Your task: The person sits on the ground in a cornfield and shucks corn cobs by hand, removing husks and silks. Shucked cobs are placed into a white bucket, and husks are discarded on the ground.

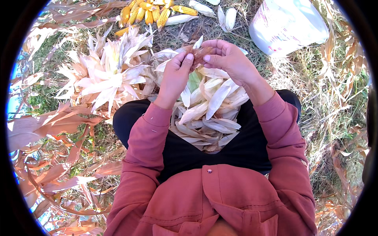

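A tuft of brown corn silk spreads between my two hands, above my lap. My left hand pinches its left side between thumb and forefinger. On the other side, the thumb and fingers of my right hand grip the silk too. A pale pointed tip, apparently husk, sticks up just behind the silk; what it belongs to is hidden. Below my hands, loose dry corn husks lie heaped between my legs.
At the far left is a pile of husked yellow corn cobs. Ears in pale husk lie right of it. A white plastic bucket rests tilted at the far right. Open husks are piled left; dry corn leaves cover the grass there.
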Tool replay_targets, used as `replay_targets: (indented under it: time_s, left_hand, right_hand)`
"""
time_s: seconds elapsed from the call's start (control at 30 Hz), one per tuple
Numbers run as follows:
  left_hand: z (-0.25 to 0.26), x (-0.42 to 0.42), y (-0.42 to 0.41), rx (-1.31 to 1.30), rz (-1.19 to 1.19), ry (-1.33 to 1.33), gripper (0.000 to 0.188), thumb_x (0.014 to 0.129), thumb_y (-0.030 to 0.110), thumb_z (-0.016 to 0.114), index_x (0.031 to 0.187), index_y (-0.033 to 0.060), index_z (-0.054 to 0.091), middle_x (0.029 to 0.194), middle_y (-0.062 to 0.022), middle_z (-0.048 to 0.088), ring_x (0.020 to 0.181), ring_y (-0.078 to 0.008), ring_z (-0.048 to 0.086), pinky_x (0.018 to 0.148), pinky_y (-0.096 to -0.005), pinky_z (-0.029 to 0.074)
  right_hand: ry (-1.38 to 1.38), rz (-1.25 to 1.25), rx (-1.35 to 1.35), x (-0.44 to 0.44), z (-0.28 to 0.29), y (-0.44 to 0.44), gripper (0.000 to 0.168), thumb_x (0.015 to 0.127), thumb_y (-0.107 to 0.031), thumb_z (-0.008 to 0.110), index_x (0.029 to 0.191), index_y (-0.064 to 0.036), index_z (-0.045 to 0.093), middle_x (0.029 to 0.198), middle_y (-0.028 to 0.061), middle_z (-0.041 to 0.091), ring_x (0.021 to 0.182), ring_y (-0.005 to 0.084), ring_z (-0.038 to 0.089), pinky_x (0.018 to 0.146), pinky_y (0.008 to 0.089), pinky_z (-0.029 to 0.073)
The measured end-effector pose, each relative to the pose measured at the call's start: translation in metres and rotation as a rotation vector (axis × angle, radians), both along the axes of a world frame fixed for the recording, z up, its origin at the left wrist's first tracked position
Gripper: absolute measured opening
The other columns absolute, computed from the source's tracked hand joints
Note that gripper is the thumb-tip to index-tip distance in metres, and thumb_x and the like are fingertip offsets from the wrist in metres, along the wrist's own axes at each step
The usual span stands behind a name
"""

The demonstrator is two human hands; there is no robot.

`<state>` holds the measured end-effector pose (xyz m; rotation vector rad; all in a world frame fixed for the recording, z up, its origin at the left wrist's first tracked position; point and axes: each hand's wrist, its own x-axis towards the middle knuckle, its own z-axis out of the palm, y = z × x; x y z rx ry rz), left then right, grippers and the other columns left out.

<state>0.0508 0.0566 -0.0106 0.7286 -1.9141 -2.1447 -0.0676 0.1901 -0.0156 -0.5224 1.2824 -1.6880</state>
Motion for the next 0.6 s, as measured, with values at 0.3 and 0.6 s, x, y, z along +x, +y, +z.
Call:
replay_targets:
  time_s: [0.3,0.6]
  left_hand:
    - [0.007,0.001,0.0,0.011,-0.272,-0.117,0.028,0.094,0.026,0.049,0.104,0.0015,0.06,0.076,-0.0004,0.061,0.056,-0.0024,0.043,0.052,-0.0157,0.035]
    - [0.001,0.001,-0.002,0.124,-0.185,-0.094,0.021,0.093,0.022,0.051,0.096,0.0035,0.059,0.064,0.0084,0.044,0.051,-0.0004,0.033,0.046,-0.0155,0.024]
  right_hand:
    - [0.286,-0.04,0.045,0.005,0.005,0.002,0.023,0.084,-0.007,0.06,0.105,0.002,0.057,0.093,0.0043,0.063,0.084,0.0079,0.058,0.075,0.0222,0.048]
    - [0.413,-0.018,0.028,-0.004,0.013,0.009,0.033,0.083,-0.009,0.059,0.115,0.001,0.056,0.091,0.0039,0.063,0.076,0.0069,0.057,0.069,0.0218,0.047]
